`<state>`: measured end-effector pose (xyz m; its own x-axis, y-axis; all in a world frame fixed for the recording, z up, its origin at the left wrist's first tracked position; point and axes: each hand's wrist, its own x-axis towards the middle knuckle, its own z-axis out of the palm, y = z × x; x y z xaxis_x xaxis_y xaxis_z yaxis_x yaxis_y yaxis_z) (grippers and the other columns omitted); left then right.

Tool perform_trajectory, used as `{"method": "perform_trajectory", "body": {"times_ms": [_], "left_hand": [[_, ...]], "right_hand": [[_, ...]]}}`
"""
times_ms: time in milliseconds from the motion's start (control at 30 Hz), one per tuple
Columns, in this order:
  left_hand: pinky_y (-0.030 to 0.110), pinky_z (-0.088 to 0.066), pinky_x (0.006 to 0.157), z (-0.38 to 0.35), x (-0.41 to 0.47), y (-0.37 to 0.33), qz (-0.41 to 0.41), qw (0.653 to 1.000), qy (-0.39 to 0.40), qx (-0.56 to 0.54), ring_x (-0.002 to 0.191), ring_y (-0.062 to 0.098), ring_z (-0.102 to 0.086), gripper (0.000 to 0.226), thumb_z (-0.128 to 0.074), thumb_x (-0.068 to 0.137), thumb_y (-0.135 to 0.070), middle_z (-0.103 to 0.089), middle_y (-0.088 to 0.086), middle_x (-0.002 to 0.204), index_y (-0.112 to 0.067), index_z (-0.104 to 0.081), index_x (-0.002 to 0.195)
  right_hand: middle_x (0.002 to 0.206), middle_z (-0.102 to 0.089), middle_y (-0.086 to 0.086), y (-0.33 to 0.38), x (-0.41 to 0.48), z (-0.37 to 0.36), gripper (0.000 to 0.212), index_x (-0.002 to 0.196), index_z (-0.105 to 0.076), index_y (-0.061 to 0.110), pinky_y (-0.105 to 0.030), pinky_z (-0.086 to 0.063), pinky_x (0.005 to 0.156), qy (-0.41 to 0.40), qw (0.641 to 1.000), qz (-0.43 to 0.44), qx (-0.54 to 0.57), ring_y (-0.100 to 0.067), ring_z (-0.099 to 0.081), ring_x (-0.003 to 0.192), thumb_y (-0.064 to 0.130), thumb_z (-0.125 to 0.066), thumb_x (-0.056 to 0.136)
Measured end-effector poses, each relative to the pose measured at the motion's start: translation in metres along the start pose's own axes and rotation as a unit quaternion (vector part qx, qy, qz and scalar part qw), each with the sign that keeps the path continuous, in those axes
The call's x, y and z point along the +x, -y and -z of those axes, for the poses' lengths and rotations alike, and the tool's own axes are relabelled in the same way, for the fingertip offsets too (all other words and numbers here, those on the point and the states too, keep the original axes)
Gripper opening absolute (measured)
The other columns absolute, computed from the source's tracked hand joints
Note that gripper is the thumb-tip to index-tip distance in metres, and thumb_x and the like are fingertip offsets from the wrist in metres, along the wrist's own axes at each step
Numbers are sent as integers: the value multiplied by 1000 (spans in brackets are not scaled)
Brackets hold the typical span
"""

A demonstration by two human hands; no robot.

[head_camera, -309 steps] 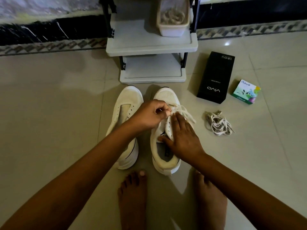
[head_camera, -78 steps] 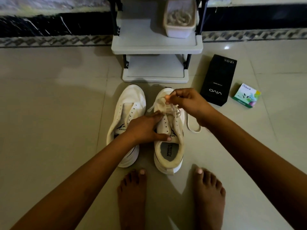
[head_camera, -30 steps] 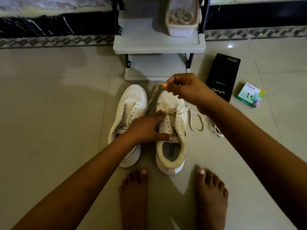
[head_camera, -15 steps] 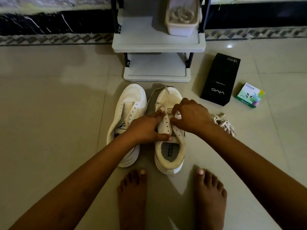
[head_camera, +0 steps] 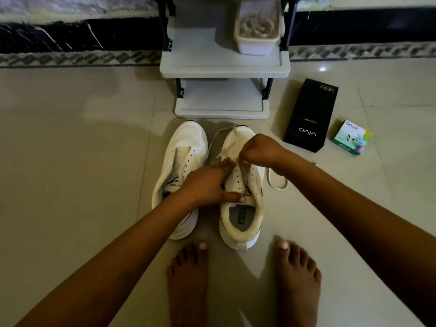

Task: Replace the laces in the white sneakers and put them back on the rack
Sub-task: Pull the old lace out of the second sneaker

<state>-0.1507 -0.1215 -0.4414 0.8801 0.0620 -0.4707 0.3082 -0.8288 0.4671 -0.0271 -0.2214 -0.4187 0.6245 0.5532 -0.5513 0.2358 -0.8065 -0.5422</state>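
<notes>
Lacing step: left hand point(head_camera: 207, 182) lies flat, pinning the right sneaker point(head_camera: 243, 185); right hand point(head_camera: 262, 151) pinches the lace point(head_camera: 227, 152) (frayed end), next eyelet needs threading.

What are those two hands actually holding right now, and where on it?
The right hand pinches the lace near its frayed end, over the right sneaker. The left hand presses that sneaker at its eyelets and tongue, steadying rather than gripping.
</notes>
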Motion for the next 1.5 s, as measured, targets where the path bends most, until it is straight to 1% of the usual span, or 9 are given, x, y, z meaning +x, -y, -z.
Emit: {"method": "perform_trajectory", "body": {"times_ms": [100, 233, 367, 500, 633, 833, 1000, 1233, 1500], "left_hand": [[31, -41, 96, -2, 1, 0, -3, 1000, -4, 0, 128, 19, -44, 93, -64, 74, -63, -31, -5, 152, -31, -18, 149], [32, -38, 101, -3, 2, 1, 6, 1000, 1, 11, 134, 19, -37, 96, -63, 75, -64, -22, -6, 156, -29, -14, 150], [33, -37, 103, -2, 1, 1, 7, 1000, 6, 13, 137, 19, -34, 97, -63, 75, -63, -20, -5, 157, -29, -13, 150], [33, -34, 105, -1, 0, -2, 11, 1000, 8, 17, 139, 19, -31, 95, -62, 77, -61, -16, -5, 158, -27, -12, 150], [32, -34, 104, -1, 0, -2, 10, 1000, 8, 16, 138, 18, -31, 95, -62, 76, -63, -17, -6, 157, -28, -13, 150], [32, -35, 104, -2, 1, -1, 12, 1000, 8, 7, 138, 18, -32, 95, -63, 76, -62, -18, -6, 157, -27, -15, 150], [31, -36, 102, -1, 0, -1, 2, 1000, 7, 5, 137, 18, -34, 94, -63, 77, -61, -18, -7, 157, -28, -14, 150], [31, -32, 106, -2, 1, 1, 6, 1000, 9, 23, 140, 18, -28, 96, -61, 77, -63, -15, -5, 158, -27, -12, 151], [33, -39, 100, -3, 2, 2, 0, 1000, 3, 2, 134, 19, -38, 94, -63, 75, -62, -23, -6, 156, -29, -16, 149]], "right_hand": [[110, -61, -10, -9, -1, -5, 29, 109, -65, 5, -26, -42, 78, 4, 995, -20, 102, -20, -55, 100, 20, -64, 85], [106, -61, -5, -13, -9, -9, 31, 110, -63, 19, -32, -45, 79, -75, 964, 32, -255, -20, -55, 95, 41, -54, 90], [106, -60, -6, -10, -9, -9, 34, 109, -64, 16, -30, -41, 77, -112, 935, 78, -326, -21, -54, 98, 42, -49, 92], [95, -58, -6, -9, -5, -5, 23, 97, -64, 9, -26, -40, 70, -47, 998, 11, -39, -20, -54, 91, 30, -55, 90], [107, -57, -8, -11, -8, -4, 24, 109, -61, 7, -21, -42, 66, -2, 971, -54, 234, -19, -53, 95, 21, -57, 90], [125, -45, -10, -14, -10, -11, 44, 124, -52, 19, -35, -41, 88, -35, 964, 42, -262, -26, -44, 115, 43, -58, 87], [110, -56, -7, -13, -12, -16, 33, 109, -63, 14, -29, -34, 75, -132, 925, 94, -344, -21, -50, 99, 38, -51, 91], [98, -67, -18, 5, -19, 14, 25, 90, -69, -3, -37, -49, 86, -53, 987, 60, 141, -27, -62, 94, 21, -64, 88], [116, -56, -4, -11, -12, -6, 37, 117, -59, 20, -31, -42, 78, -49, 968, 38, -245, -21, -52, 106, 40, -62, 85]]}}
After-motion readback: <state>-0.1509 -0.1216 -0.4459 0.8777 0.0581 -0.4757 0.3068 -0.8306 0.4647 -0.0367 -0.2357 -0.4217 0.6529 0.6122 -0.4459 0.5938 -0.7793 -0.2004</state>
